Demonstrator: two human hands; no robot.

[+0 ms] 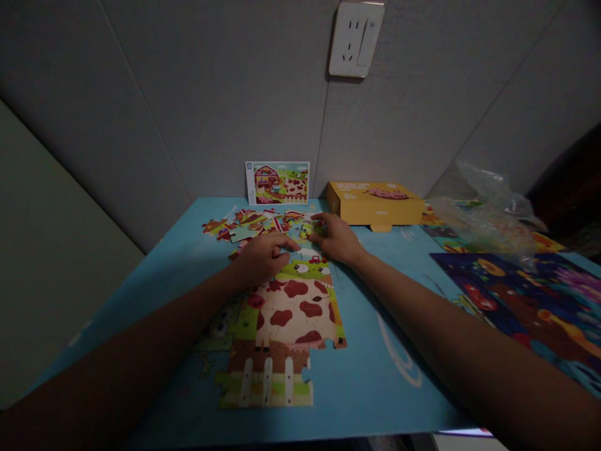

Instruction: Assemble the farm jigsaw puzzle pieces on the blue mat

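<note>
A partly joined jigsaw puzzle [295, 313] of a spotted cow, sheep and a white fence lies flat on the table. My left hand [263, 258] rests at its upper left edge, index finger stretched out and the others loosely bent, with nothing visible in it. Just beyond the puzzle's top edge, my right hand [340, 239] has its thumb and fingers around a green puzzle piece [306, 231]. Past my left hand spreads a pile of loose puzzle pieces [253, 219]. Fingers partly hide the pieces near both hands.
A picture card [278, 183] of the farm scene leans against the wall. Beside it lies a yellow box [375, 203]. Clear plastic bags [493, 213] and a dark, colourful puzzle [526, 307] are on the right. A wall socket [357, 39] is above.
</note>
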